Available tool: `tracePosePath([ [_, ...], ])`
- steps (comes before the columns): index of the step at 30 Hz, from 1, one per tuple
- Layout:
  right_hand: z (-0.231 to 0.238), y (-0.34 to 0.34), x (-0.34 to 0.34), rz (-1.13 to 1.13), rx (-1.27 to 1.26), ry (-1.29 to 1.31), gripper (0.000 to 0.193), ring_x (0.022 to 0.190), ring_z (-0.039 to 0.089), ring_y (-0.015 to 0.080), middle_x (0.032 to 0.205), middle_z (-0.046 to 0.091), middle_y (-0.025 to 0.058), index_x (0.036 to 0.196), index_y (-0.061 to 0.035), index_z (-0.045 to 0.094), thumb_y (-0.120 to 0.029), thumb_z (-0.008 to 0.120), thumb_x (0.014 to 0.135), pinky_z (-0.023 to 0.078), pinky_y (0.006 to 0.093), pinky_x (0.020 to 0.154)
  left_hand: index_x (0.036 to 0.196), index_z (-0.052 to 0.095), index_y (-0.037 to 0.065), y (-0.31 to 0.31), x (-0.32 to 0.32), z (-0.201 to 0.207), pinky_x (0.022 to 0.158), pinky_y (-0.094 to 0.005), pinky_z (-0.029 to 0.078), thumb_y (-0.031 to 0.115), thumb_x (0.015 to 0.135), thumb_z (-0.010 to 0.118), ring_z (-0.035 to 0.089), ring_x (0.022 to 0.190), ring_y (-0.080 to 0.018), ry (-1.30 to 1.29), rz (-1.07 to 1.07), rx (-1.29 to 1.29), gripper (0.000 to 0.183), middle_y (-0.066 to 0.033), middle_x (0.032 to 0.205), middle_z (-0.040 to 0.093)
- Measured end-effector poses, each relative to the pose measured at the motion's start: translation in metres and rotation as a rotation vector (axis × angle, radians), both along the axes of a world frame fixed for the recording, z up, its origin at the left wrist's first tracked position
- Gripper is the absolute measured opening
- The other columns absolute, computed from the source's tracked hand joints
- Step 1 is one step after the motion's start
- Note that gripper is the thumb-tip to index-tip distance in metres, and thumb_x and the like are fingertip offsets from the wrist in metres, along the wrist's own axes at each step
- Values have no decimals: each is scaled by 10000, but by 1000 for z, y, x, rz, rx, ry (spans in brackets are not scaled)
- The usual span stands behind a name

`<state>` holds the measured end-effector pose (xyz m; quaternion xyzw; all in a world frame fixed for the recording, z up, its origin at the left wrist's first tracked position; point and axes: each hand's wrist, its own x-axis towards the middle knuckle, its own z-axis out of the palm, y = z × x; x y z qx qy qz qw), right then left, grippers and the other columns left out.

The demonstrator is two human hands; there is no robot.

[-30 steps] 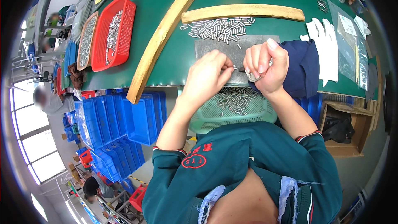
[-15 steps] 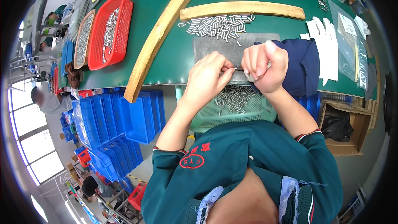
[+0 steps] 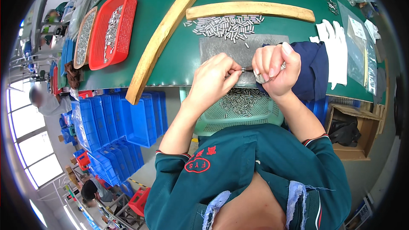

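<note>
My left hand (image 3: 216, 76) pinches a small silvery metal cylinder (image 3: 243, 69) between thumb and fingertips. Closed around a thin dark-tipped tool (image 3: 249, 67), my right hand (image 3: 277, 69) keeps the tip at the cylinder's end. The tool's grip looks whitish and is mostly hidden in the fist, so its kind is unclear. Both hands are above the front edge of a dark grey mat (image 3: 215, 47). Beyond the mat lies a heap of similar cylinders (image 3: 228, 27). Below my hands, a pale green basket (image 3: 213, 124) holds many more.
Two wooden strips (image 3: 251, 8) (image 3: 164, 38) border the heap on the green table (image 3: 170, 70). A red basket (image 3: 97, 38) of metal parts stands left. Dark blue cloth (image 3: 313, 66) and white gloves (image 3: 334, 55) lie right. Blue crates (image 3: 140, 121) and a cardboard box (image 3: 362, 149) are below table level.
My right hand has shifted slightly right, and more of the tool's tip and the cylinder's end shows between the hands. My left hand stays nearly in place.
</note>
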<state>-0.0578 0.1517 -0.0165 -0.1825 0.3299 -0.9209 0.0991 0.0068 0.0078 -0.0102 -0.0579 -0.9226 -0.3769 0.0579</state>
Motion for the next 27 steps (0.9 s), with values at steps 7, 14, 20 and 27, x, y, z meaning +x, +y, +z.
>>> tracePosePath([
  [7, 4, -2, 2, -52, 262, 356, 482, 356, 332, 129, 400, 393, 74, 431, -52, 338, -160, 346, 901, 327, 274, 388, 792, 593, 36, -2, -3, 4, 565, -277, 467, 72, 739, 659, 567, 628, -167, 4, -40, -59, 92, -58, 714, 544],
  [14, 4, 1, -1, -47, 12, -92, 473, 344, 318, 125, 401, 363, 60, 459, -69, 343, -212, 339, 909, 330, 275, 385, 871, 592, 53, 4, -1, 10, 621, -305, 483, 53, 749, 624, 594, 691, -199, -4, -72, -190, 127, -68, 776, 554],
  [20, 2, 2, -1, -22, 33, -50, 477, 344, 321, 128, 400, 367, 61, 456, -66, 348, -212, 341, 910, 327, 277, 381, 875, 608, 57, 3, 1, 5, 635, -324, 482, 56, 758, 617, 596, 732, -220, 66, -87, -158, 117, -66, 812, 559],
  [27, 2, 1, 0, -65, 43, -12, 496, 349, 327, 129, 391, 373, 65, 432, -59, 354, -198, 342, 908, 327, 271, 380, 836, 630, 46, 9, 5, -1, 578, -291, 459, 62, 745, 648, 557, 620, -186, 74, 30, -109, 94, -63, 759, 552],
])
